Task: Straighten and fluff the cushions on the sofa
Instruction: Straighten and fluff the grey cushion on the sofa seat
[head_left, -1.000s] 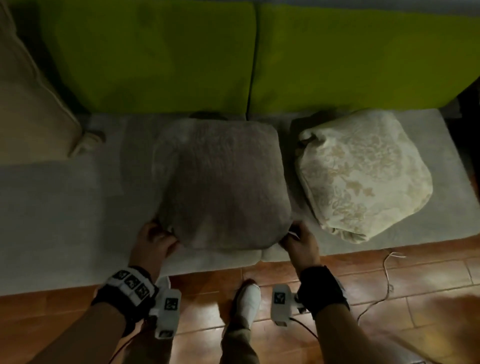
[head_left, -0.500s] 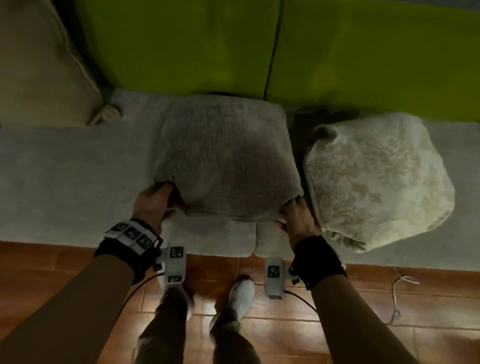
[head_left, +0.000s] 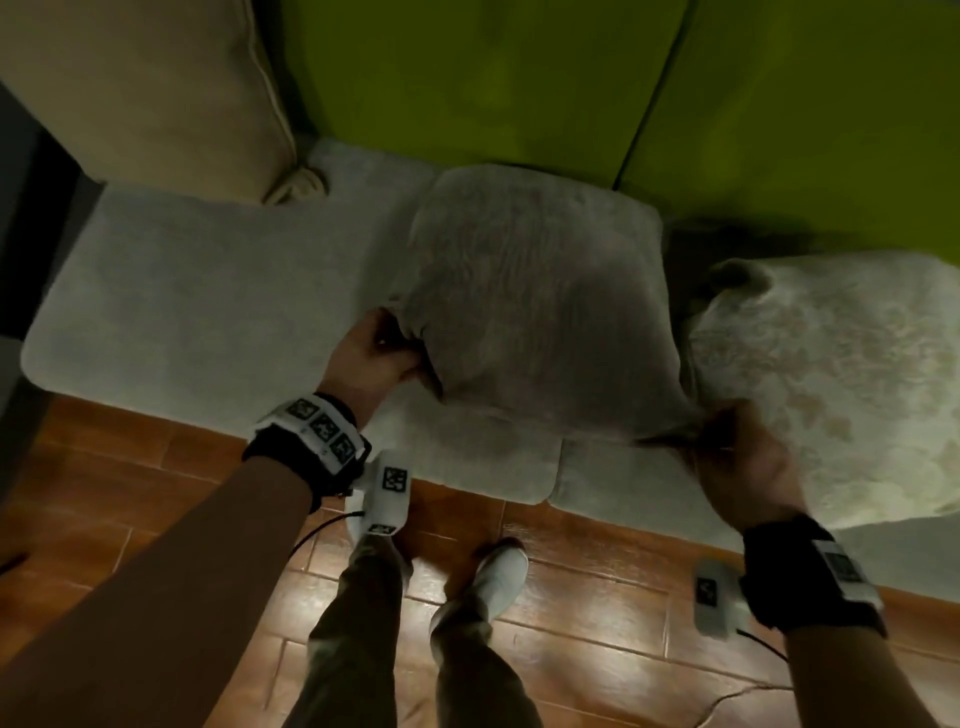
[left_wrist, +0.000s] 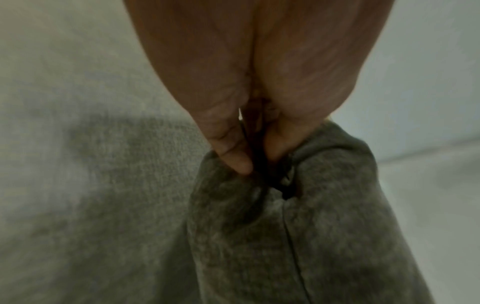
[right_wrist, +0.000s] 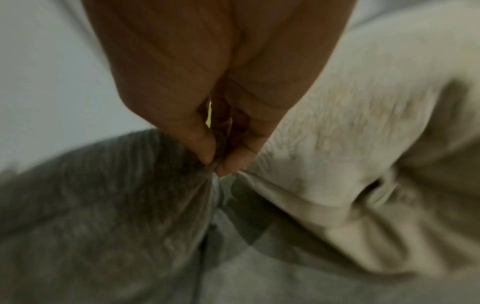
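Note:
A grey fuzzy cushion (head_left: 530, 301) lies on the pale grey sofa seat (head_left: 197, 291), its far edge against the green backrest (head_left: 478, 78). My left hand (head_left: 387, 353) pinches its near left corner; in the left wrist view the thumb and fingers (left_wrist: 233, 152) close on the bunched grey fabric (left_wrist: 298, 216). My right hand (head_left: 727, 447) pinches the near right corner, and the right wrist view shows fingertips (right_wrist: 207, 152) nipping the grey cloth (right_wrist: 130, 195). A cream floral cushion (head_left: 841, 384) lies right beside it, also seen as pale cloth (right_wrist: 363, 144).
A beige cushion (head_left: 140, 88) stands at the sofa's far left end. The seat left of the grey cushion is bare. Below the sofa edge is a brown tiled floor (head_left: 597, 597) with my two legs (head_left: 363, 623) and a thin cable (head_left: 743, 693) at the right.
Both hands have kept hold of the grey cushion's near corners and pushed it back to the green backrest. The right hand has pulled its corner outward to the right.

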